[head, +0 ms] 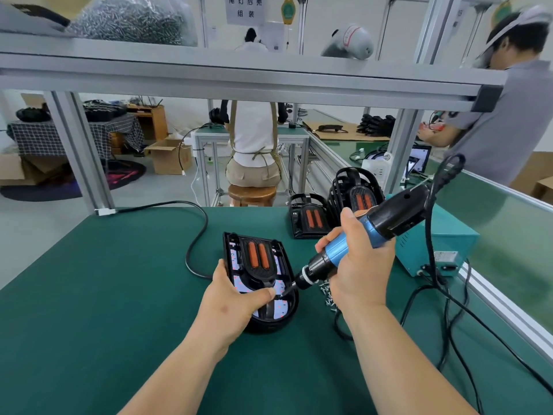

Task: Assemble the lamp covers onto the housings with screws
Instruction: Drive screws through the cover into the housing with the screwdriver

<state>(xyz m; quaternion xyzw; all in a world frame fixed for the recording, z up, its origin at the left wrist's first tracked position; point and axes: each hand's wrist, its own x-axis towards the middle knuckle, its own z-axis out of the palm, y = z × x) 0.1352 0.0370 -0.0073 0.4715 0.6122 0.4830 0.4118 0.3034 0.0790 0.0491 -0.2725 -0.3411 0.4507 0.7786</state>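
lamp housing (294, 304) lies at centre of the table (119, 295), left hand (236, 298) gripping its near edge, thumb over the cover (257, 272). right hand (359, 265) wrapped round the electric screwdriver (374, 232), bit beside that thumb: a slip could nick it. loose screws (327, 295) at 3 o'clock; trailing cords (449, 310) at 4 may snag.

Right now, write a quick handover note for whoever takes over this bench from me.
Left hand holds the black lamp housing with orange-slotted cover on the green table mat.
Right hand grips the blue-and-black electric screwdriver, bit on the housing's near right side.
Loose silver screws lie right of it.
Similar black units stand behind, apparently done.
Left: finish this unit's screws.
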